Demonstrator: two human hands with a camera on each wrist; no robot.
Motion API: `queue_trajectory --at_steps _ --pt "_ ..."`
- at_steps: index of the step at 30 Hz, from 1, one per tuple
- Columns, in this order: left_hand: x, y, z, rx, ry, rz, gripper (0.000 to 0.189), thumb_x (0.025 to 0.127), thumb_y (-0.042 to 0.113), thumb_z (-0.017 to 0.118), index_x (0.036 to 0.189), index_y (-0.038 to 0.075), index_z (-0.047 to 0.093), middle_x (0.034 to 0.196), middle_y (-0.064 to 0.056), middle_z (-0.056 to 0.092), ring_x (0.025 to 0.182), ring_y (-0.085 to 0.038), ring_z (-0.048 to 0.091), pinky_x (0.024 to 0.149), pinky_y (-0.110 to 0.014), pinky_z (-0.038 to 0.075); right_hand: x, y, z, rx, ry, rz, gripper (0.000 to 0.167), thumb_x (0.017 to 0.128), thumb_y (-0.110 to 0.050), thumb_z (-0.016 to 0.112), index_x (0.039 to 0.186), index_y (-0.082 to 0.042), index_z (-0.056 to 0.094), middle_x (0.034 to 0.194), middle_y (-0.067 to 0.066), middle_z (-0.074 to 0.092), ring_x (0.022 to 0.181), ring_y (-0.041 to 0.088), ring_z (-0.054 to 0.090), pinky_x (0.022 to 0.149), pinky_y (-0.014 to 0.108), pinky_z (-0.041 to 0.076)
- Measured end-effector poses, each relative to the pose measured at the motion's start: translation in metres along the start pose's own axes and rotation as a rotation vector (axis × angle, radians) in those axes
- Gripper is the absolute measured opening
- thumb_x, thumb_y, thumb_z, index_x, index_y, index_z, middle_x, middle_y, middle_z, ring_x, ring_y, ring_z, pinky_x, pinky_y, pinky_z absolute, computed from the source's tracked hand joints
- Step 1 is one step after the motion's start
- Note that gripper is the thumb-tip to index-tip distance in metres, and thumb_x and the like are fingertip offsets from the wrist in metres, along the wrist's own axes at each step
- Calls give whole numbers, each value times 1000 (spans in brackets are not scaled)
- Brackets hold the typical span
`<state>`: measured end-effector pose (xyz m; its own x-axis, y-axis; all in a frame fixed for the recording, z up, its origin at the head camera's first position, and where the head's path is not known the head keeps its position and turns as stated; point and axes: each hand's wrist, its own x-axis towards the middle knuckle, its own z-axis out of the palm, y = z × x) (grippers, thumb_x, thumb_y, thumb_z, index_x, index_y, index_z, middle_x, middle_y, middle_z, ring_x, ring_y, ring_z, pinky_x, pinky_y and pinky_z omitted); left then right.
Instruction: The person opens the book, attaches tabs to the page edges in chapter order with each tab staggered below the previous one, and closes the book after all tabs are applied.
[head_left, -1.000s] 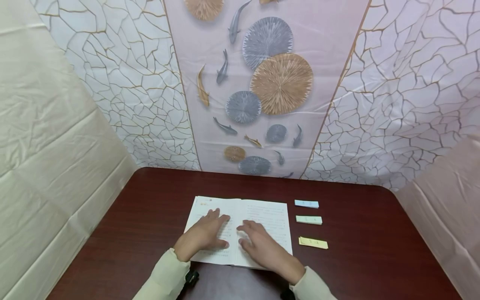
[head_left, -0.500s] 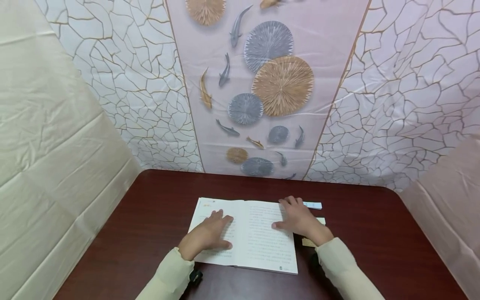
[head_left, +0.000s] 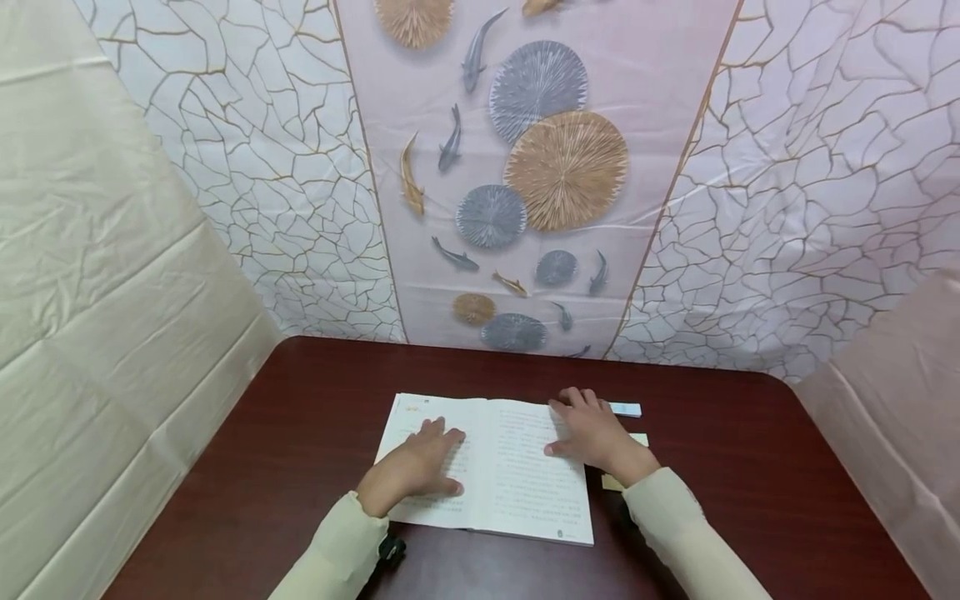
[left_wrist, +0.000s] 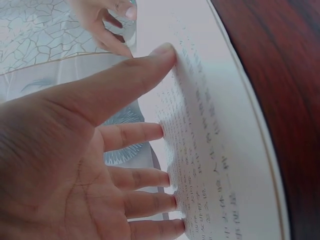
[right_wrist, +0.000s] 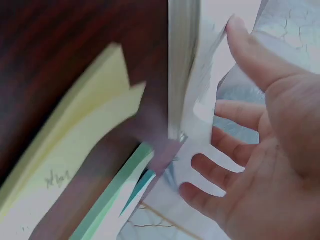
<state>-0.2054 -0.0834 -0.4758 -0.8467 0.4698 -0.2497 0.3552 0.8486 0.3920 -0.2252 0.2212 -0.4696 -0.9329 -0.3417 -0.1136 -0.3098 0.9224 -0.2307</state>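
An open book (head_left: 534, 492) with printed pages lies flat on the dark red-brown table. My left hand (head_left: 416, 468) rests on its left page, fingers spread and straight; in the left wrist view the thumb and fingertips (left_wrist: 172, 177) meet the printed text. At the upper outer corner of the right page is my right hand (head_left: 596, 435). Its thumb (right_wrist: 242, 37) touches the page, and the loosely bent fingers reach along the top edge. Under and beside that hand lie pads of paper strips: yellow (right_wrist: 95, 110), green (right_wrist: 115, 195) and blue (head_left: 627, 409), partly hidden by it in the head view.
The table (head_left: 300, 433) ends at a patterned cloth backdrop (head_left: 517, 275) behind the book. Cream cloth (head_left: 127, 333) hangs along the left side, with more cloth (head_left: 892, 425) at the right.
My right hand has moved right, from near the book's middle to the outer upper corner of the right page, now covering part of the strips. The left hand has stayed on the left page.
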Motion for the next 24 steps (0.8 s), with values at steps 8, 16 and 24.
queue_trajectory --at_steps 8,16,24 --pt "-1 -2 1 -11 1 3 77 89 30 88 153 8 52 166 -28 33 157 -46 26 123 -60 29 -2 -9 4 -44 54 15 74 92 -38 84 151 -5 54 142 19 56 133 44 50 108 67 41" --pt "-2 -4 0 -35 -3 1 76 89 29 87 154 8 52 167 -27 32 158 -46 24 124 -60 27 -2 -2 -1 301 168 -2 65 98 -30 79 152 -7 51 145 20 61 131 41 59 102 58 51" --pt "0 -6 1 -47 -9 2 79 89 30 86 156 8 50 168 -28 29 158 -46 23 125 -61 25 -14 -2 -5 1143 139 39 60 117 -42 31 166 -9 24 145 28 49 115 29 67 88 43 57"
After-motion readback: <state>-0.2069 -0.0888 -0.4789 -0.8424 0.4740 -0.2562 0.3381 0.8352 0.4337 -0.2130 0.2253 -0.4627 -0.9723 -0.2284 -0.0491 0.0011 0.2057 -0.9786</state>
